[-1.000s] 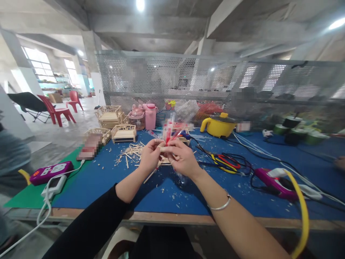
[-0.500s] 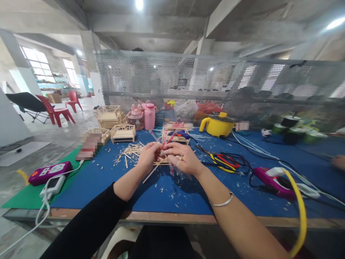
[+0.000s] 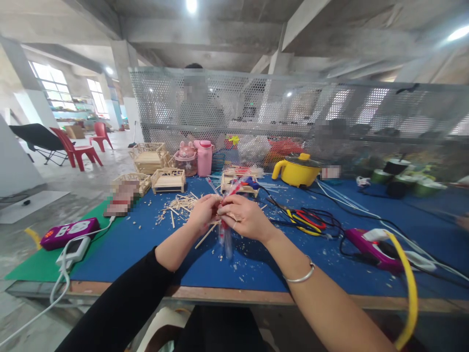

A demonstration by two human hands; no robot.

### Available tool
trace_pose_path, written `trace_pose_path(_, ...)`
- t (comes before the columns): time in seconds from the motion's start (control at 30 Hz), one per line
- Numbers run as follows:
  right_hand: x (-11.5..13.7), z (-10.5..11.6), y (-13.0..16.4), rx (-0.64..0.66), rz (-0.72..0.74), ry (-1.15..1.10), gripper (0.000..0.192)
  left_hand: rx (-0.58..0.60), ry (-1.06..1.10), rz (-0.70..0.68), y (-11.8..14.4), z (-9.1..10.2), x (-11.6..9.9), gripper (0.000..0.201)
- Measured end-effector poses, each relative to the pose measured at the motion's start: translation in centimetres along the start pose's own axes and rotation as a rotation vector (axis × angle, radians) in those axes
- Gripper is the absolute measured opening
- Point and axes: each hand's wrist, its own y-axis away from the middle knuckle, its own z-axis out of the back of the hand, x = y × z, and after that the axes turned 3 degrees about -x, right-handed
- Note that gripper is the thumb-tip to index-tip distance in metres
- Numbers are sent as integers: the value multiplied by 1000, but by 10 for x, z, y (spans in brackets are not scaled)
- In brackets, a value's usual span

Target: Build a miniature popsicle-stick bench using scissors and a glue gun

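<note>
Above the blue table mat [image 3: 146, 254], both hands meet on a clear plastic wrapper [image 3: 228, 244] with red markings. Its strips stick up past the fingers and hang below them, partly blurred. My left hand [image 3: 203, 213] is closed, fingertips pinching the wrapper's middle. From the other side my right hand [image 3: 246, 215] pinches it too, thumb and fingers bent together. Whatever lies between the fingertips is hidden. Beside my left hand is a pile of thin wooden sticks [image 3: 183, 203]. Just behind the hands stands a small wooden frame [image 3: 225, 183], with a blue-handled tool [image 3: 252, 183] against it.
More small wooden frames [image 3: 168, 182] stand at the back left, near a pink bottle [image 3: 204, 159]. A yellow pot [image 3: 298, 171] stands at the back right. Cables [image 3: 322, 220] and a purple power strip [image 3: 373, 249] lie to the right. A person [image 3: 200, 110] is behind the perforated screen.
The wrapper's strips have swung: the lower ends now hang straighter down below the hands, and the upper ends lean right. Both hands keep nearly the same place. The person behind the screen shows higher.
</note>
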Motion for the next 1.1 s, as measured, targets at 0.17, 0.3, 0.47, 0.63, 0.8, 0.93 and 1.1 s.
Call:
trace_pose_path(0.17, 13, -3, -3, 27, 3, -8, 9, 45, 21, 2, 3, -3, 3, 13)
trace_pose_path(0.3, 17, -15, -6, -200, -353, -424, 16, 19, -29, -120, 6, -4, 1, 19)
trace_pose_path(0.47, 5, -27, -11, -466, -790, -1065, 27, -31, -237, -474, 8, -5, 7, 19)
trace_pose_path(0.63, 2, -21, -15, -478, -899, -1078, 22, 38, -457, -675, 6, -1, 13, 15)
trace_pose_path(0.8, 7, -14, -15, -435, -857, -1059, 16, 38, -520, -625, 4, 4, 7, 16)
trace_pose_path(0.93, 2, -20, -10, -392, -772, -980, 19, 24, -565, -614, 4, 6, 1, 9)
trace_pose_path(1.1, -3, -22, -9, -519, -767, -947, 19, 152, -433, -428, 8, 0, 2, 25)
